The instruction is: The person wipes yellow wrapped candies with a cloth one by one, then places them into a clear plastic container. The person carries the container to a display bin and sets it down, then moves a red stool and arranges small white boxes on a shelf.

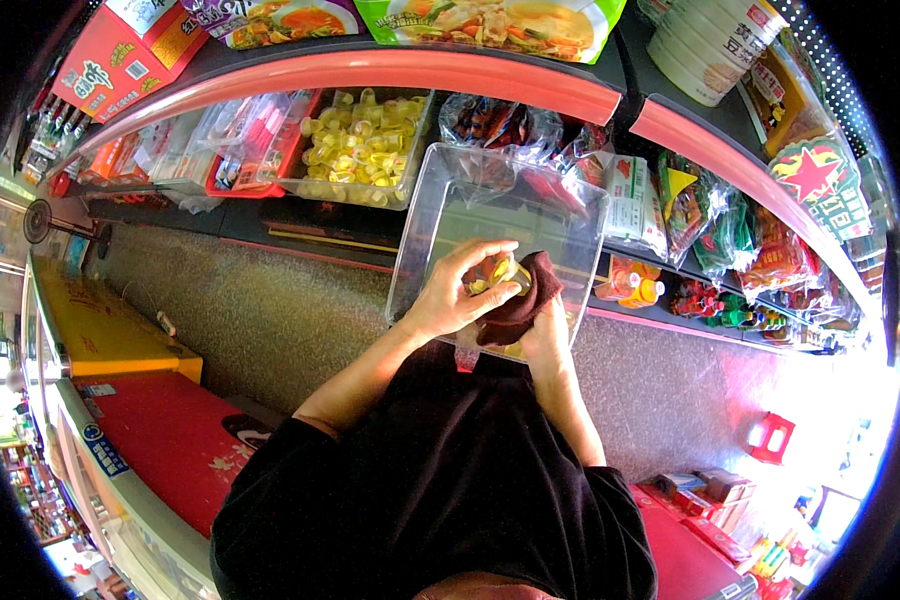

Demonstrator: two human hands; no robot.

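- Below the clear bin, a black shirt (430, 480) filled the near foreground, both bare forearms reaching up from its sleeves.
- Over the bin, the left hand (448, 298) pinched a small clear-and-yellow cup (511, 275) between thumb and fingers; whether it gripped more than one could not be told.
- Just right of it, the right hand (547, 335) clutched a dark brown cloth (532, 306) against the cup; the cloth hid most of its fingertips.
- Beneath both hands, the clear bin (450, 208) stood tilted in front of the shelf, blocking part of the goods behind; hands and cloth covered much of its inside.
- Beyond its left edge sat a tub (292, 187) heaped with yellow cups (362, 145), and beside that a red tray (242, 190) of packets.
- Past its right edge lay bagged goods (631, 200), with orange-capped bottles (635, 285) on a lower level.
- Above, a red shelf edge (370, 75) overhung the row, bearing a green noodle package (495, 25) and a white tub-shaped container (708, 45).
- Off to the far left stood a fan (38, 221); far right, a red stool (771, 438).
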